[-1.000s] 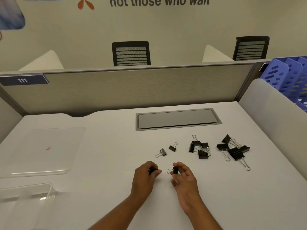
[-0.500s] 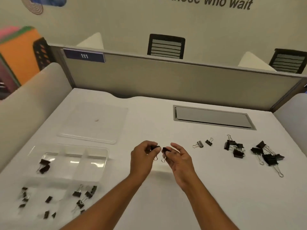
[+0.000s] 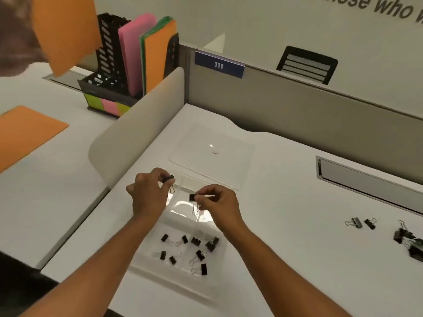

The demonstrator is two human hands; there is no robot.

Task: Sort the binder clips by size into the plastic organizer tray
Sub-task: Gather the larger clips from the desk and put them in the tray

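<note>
Binder clips are pinched one in each hand: the left hand point(image 3: 148, 195) holds a clip point(image 3: 169, 178), the right hand point(image 3: 217, 202) another clip point(image 3: 193, 197), both above the tray point(image 3: 146, 268). Match each to the clips below the fingertips, then release low so neither bounces across a divider.

Both hands hang over the far compartments of the tray point(image 3: 146, 274), the left hand point(image 3: 148, 197) and right hand point(image 3: 219, 205) each pinching a clip, so they crowd the air there. The near compartments lie uncovered, with small clips point(image 3: 183, 250) scattered on their floors. Just beyond the tray lies a flat clear lid point(image 3: 229, 156), low enough to pass over. Left of the tray a curved divider point(image 3: 128, 138) walls off that side. Right of the tray the tabletop point(image 3: 286, 225) runs bare up to the loose clips point(image 3: 361, 223).
</note>
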